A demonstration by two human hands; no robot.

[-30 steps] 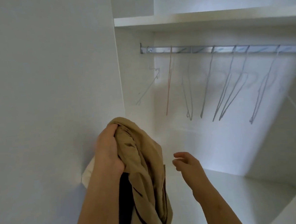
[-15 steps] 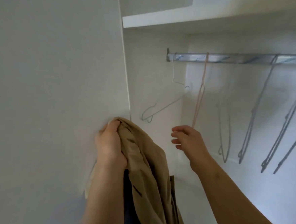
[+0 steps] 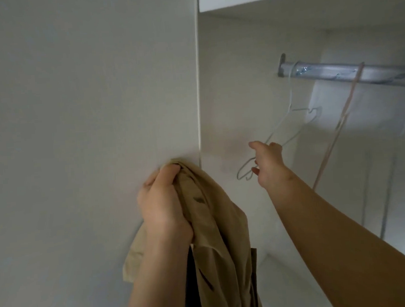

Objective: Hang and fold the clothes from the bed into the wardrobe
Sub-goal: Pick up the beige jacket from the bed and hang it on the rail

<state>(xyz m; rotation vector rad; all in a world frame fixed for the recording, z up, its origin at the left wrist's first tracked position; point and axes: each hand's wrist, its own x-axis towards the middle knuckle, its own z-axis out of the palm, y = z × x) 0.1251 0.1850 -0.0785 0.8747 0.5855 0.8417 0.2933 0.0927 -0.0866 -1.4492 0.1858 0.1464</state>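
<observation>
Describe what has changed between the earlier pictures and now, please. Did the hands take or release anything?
The right hand rose and reached forward, and is now at the lower end of the pale wire hanger on the rail. Its fingers are spread there, not visibly closed on the hanger. Nothing was let go. The left hand kept gripping the beige garment, held up as before.
</observation>
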